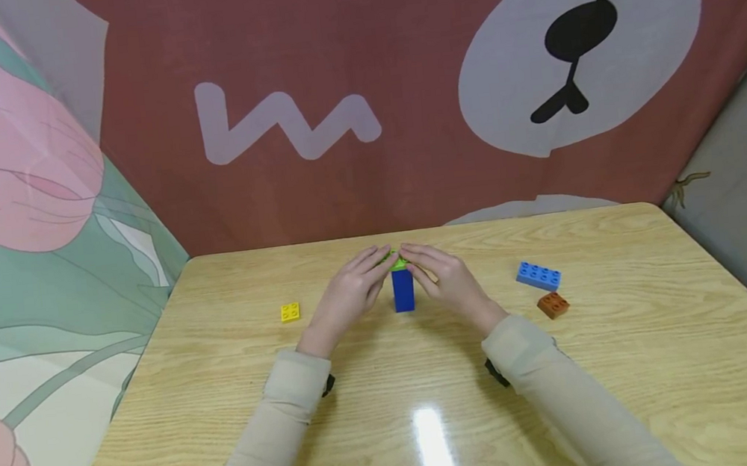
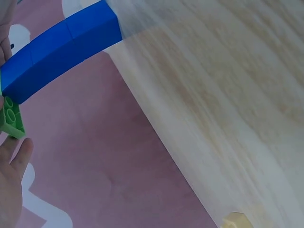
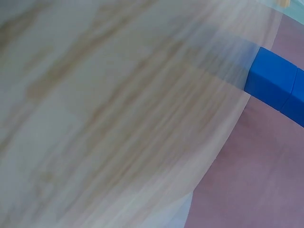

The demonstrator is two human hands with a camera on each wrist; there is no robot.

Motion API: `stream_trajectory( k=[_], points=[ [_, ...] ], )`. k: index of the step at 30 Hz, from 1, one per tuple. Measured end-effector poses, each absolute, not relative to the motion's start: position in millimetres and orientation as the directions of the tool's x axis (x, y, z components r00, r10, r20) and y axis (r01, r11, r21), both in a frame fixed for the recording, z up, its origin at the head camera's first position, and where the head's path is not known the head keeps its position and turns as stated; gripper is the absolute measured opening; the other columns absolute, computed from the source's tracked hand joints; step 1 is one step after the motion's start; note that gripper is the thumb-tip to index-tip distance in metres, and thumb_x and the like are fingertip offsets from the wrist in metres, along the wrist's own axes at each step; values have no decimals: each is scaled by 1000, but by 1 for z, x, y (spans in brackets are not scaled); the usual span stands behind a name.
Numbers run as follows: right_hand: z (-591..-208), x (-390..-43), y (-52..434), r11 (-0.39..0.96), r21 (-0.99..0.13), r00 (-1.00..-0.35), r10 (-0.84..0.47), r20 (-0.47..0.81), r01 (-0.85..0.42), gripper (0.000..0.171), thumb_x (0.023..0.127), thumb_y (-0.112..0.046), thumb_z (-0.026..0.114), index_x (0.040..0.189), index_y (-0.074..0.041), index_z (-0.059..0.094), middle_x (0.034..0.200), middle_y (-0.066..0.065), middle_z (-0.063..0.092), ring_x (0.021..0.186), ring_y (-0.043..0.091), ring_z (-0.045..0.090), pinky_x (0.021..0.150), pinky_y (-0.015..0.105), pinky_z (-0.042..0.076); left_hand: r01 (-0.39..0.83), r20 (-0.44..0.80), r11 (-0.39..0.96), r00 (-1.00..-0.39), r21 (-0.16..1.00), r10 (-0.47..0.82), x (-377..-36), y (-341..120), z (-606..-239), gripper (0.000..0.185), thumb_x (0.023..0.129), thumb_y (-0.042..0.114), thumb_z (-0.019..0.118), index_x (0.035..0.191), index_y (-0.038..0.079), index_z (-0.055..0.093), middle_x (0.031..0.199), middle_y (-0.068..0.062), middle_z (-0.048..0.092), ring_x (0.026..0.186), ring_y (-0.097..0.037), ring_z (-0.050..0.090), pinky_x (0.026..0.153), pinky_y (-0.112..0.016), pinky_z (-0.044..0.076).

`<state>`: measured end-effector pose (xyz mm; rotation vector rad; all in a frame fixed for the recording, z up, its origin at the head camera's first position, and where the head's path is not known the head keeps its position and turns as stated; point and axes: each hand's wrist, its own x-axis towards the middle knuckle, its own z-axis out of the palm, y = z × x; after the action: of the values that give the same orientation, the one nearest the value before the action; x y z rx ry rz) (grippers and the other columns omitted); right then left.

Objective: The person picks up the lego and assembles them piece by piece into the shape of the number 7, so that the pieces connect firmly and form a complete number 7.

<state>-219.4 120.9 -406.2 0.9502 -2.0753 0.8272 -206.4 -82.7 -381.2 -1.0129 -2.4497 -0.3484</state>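
Note:
A short tower of blue bricks (image 1: 403, 294) stands upright in the middle of the wooden table (image 1: 392, 426), with a green brick (image 1: 397, 261) on top. My left hand (image 1: 366, 267) comes in from the left and pinches the green brick at its edge. In the left wrist view the green brick (image 2: 12, 116) sits at the end of the blue tower (image 2: 61, 45), with my thumb (image 2: 14, 171) just beside it. My right hand (image 1: 425, 262) comes in from the right, its fairly straight fingertips resting on the green brick. The right wrist view shows only the blue tower (image 3: 280, 88) and blurred tabletop.
A small yellow brick (image 1: 289, 312) lies to the left of the hands. To the right lie a long blue brick (image 1: 538, 276) and a small orange-brown brick (image 1: 553, 305). A red cloth with a bear face (image 1: 573, 56) hangs behind the table's far edge.

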Motion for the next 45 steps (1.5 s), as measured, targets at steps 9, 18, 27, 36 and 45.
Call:
stream_trajectory(
  k=[9,18,27,36,45],
  points=[
    [-402,-220,122,507,-342,-549,-342,763,-791,28,81,2,71,109,4,69,112,20,69,104,32,67,86,38,57,715,523,692,-629,99,575,-207,-78,-382,38,96,14,58,133,11,57,138,-8,57,131,-26,51,108,-33,44],
    [-385,-217,125,416,-750,-852,-345,393,-514,29,91,-13,64,118,-2,64,121,17,63,117,33,59,101,46,49,687,471,697,-694,205,545,-201,-79,-380,40,94,9,60,133,13,57,139,-6,56,133,-26,48,106,-36,46],
    [-375,-223,132,403,-834,-880,-437,185,-376,42,96,-21,57,135,-6,53,138,17,52,131,35,48,110,49,41,671,434,683,-728,290,531,-202,-79,-375,36,95,10,58,130,13,60,139,-6,56,132,-27,49,108,-38,44],
    [-361,-226,130,464,-794,-870,-467,157,-392,39,95,-17,59,131,-3,57,134,19,55,128,40,49,107,51,42,515,299,695,-857,502,419,-203,-94,-360,38,100,21,51,137,15,53,144,-7,50,134,-27,47,107,-45,44],
    [-362,-226,130,470,-815,-886,-451,107,-337,41,95,-18,60,132,-4,56,137,16,53,130,38,48,106,49,44,352,228,616,-935,705,273,-213,-150,-364,37,97,12,55,134,4,54,131,-20,58,117,-34,58,101,-47,48]
  ],
)
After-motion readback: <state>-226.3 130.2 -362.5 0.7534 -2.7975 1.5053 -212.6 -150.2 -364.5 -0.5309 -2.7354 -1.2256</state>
